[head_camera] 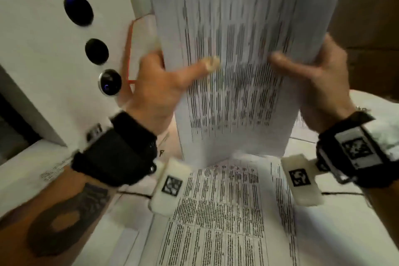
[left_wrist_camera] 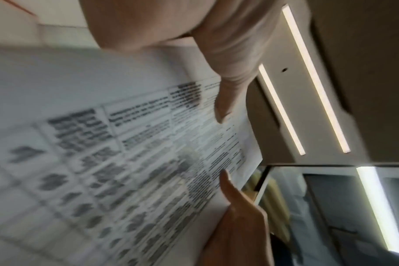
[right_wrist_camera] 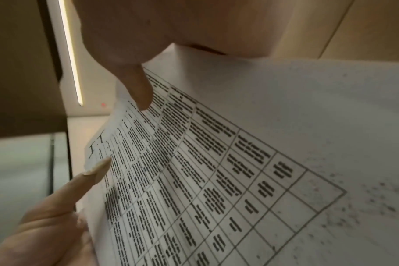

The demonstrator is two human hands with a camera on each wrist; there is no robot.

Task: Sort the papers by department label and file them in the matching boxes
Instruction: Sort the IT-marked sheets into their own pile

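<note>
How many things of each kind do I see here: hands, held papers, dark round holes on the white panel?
Hands: 2 (left hand, right hand)
Held stack of papers: 1, sheets uncountable
Round holes on white panel: 3
Total: 6

Printed table sheet (head_camera: 233, 67) held upright, more printed sheets (head_camera: 222, 218) lying flat beneath

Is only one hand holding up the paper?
No, the left hand and the right hand both grip the raised paper, thumbs on its front.
</note>
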